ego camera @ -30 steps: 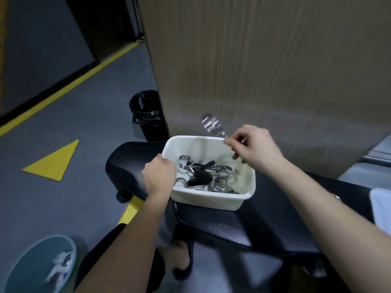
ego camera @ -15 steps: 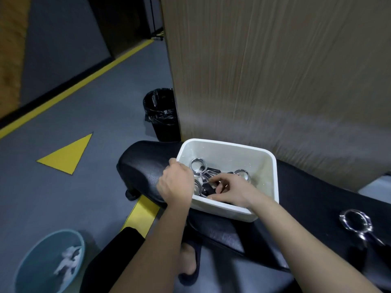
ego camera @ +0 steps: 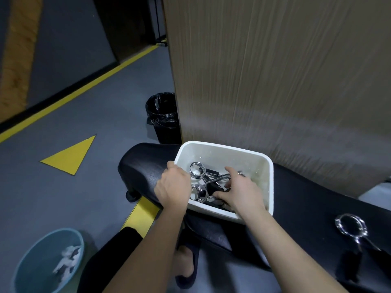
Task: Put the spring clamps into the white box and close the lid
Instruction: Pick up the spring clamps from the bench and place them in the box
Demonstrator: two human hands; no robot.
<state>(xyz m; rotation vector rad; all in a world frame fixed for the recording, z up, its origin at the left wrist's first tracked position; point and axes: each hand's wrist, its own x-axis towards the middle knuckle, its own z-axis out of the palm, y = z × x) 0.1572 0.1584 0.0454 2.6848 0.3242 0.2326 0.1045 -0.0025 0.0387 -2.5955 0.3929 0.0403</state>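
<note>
The white box [ego camera: 267, 166] stands open on a black padded bench [ego camera: 313, 199], with several chrome spring clamps [ego camera: 197, 170] with black handles piled inside. My left hand [ego camera: 172, 188] grips the box's left rim. Inside the box, my right hand [ego camera: 239, 193] rests on the clamps with fingers spread over their black handles; whether it grips one is unclear. Another spring clamp [ego camera: 351, 228] lies on the bench to the right of the box. No lid is in view.
A wood-grain panel [ego camera: 275, 70] rises right behind the box. A black lined bin [ego camera: 164, 117] stands on the grey floor behind the bench, and a blue bin [ego camera: 46, 261] sits at lower left. Yellow floor markings [ego camera: 69, 155] run to the left.
My right hand came down from above the box's back edge, where it held a clamp, into the box among the clamps. The left hand stayed on the rim. The view shifted right.
</note>
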